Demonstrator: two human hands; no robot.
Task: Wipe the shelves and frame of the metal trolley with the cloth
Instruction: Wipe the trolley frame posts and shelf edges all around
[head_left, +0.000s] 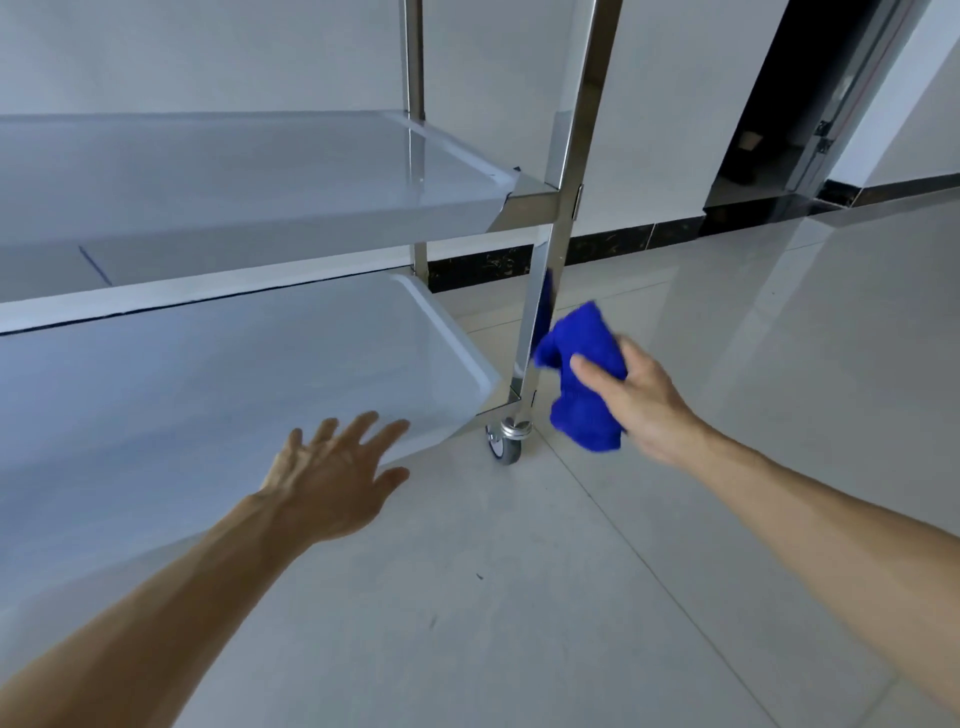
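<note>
A pale tiled floor (571, 597) spreads under everything, meeting a white wall (675, 104) along a dark speckled skirting strip (613, 244), and a dark doorway (810, 93) opens at the upper right. The metal trolley (558, 197) fills the left and centre of the view: 2 tray-like shelves show, the upper shelf (234, 171) and the lower shelf (218, 374), both joined at their near right corners to a shiny square post (576, 156) that runs down to a small caster wheel (506, 441) on the floor. A second post (413, 62) stands farther back. Nothing stands between the hands and the near post. No brand, label or readable writing shows on the trolley or cloth; a thin blue line (96, 266) under the upper shelf is only a mark. The right hand (631, 400) grips the bunched blue cloth (582, 374), thumb across its front and the fabric spilling out above and below the hand. The cloth's left edge sits just beside the lower part of the near post, whose polished face mirrors its blue; whether it actually touches the metal cannot be told. The left hand (332, 467) holds nothing, its fingers spread and nearly straight, over the front right edge of the lower shelf; contact with the rim is unclear.
</note>
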